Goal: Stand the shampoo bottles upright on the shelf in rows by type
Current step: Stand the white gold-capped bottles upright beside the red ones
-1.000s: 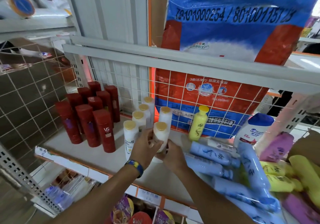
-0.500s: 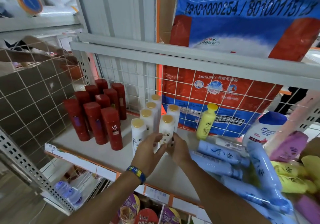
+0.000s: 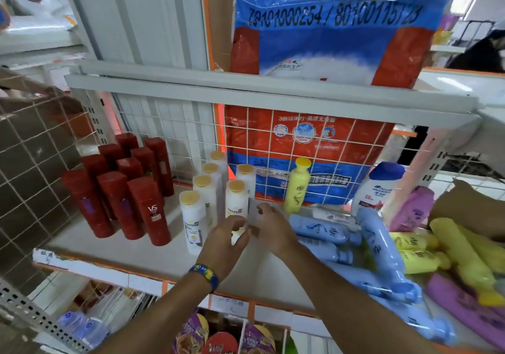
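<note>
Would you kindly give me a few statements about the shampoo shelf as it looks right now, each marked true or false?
1. The dark red cylindrical bottles stand upright at the left of the white shelf. True.
2. The pale blue plastic bottles stand upright in a row. False: they lie on their sides in a pile at the right.
3. One slim yellow bottle with a yellow cap stands upright against the wire grid. True.
4. The left hand wears no wristband. False: a blue and yellow band circles that wrist.
5. Both hands, the right hand included, are at the front white gold-capped bottle. True.
6. The white gold-capped bottles lie flat. False: they stand upright.
</note>
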Demonstrator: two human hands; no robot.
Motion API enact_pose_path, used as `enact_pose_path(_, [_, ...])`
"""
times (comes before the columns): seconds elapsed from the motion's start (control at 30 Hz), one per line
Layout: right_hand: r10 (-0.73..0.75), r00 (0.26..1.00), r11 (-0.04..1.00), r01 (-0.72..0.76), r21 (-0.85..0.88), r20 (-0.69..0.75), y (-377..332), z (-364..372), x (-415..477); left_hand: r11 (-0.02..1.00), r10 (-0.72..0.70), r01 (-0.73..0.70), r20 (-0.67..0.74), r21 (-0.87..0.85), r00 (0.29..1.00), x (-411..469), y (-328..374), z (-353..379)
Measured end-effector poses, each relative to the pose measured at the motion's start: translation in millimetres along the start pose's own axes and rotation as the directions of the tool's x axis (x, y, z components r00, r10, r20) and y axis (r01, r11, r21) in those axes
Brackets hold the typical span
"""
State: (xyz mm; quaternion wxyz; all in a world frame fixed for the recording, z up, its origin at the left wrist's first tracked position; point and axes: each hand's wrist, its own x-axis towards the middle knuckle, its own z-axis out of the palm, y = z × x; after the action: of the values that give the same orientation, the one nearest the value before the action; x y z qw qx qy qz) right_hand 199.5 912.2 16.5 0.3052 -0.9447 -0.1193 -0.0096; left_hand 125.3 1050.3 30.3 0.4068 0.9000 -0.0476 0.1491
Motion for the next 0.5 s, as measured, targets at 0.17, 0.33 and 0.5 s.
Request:
enact_pose_path(0.17, [-0.014,0.996,0.994,0.004,-0.110,-0.084,26.9,-28.3,-19.6,0.998,0.060,-0.059,0.079,-0.004,0.995,8.6,13.3,27.7])
enact_pose_path(0.33, [-0.016,0.982,0.974,-0.027,-0.226,-0.189,73.1,-61.3,-46.8,0.992,0.121,-0.114,0.191,-0.043,0.974,16.9,35.2,65.8])
enact_pose_path(0.5, [0.037,0.950,0.945,-0.135,-0.299,-0.311,108.3,-79.5,-69.0,0.984,0.177,-0.174,0.289,-0.039,0.941,22.4,50.8,95.5])
